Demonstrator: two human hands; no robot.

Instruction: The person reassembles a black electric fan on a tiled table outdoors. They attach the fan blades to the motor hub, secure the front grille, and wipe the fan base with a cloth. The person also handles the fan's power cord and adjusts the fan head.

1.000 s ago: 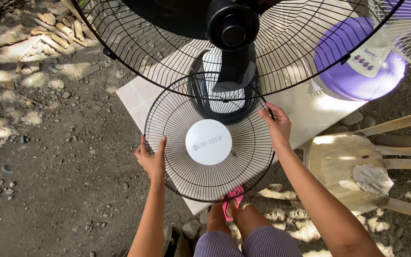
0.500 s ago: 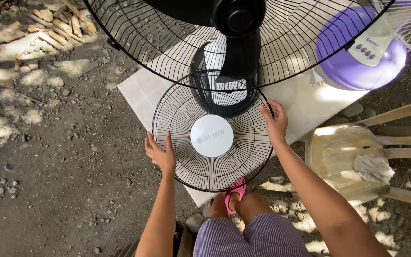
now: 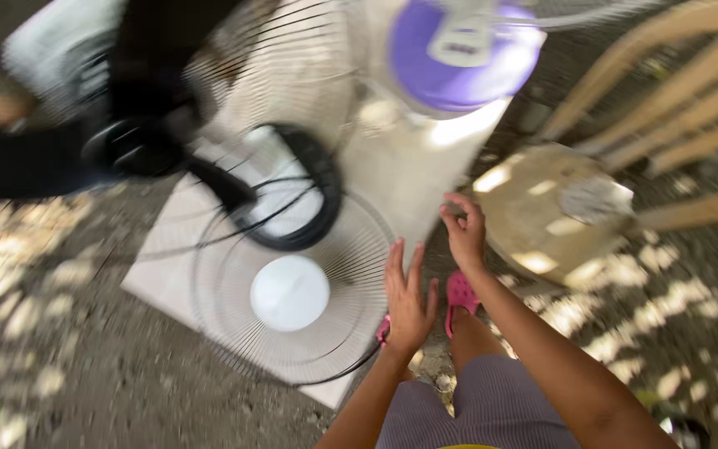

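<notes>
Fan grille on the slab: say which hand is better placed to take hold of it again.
Left. The left hand hovers spread beside the fan grille; the right hand is raised off to the side.

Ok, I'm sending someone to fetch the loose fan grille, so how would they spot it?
Find the pale square slab on the dirt ground. The round wire grille lies flat on its near corner, beside the left hand. Its plain white centre disc sets it apart from the dark fan motor and the purple fan base.
</notes>
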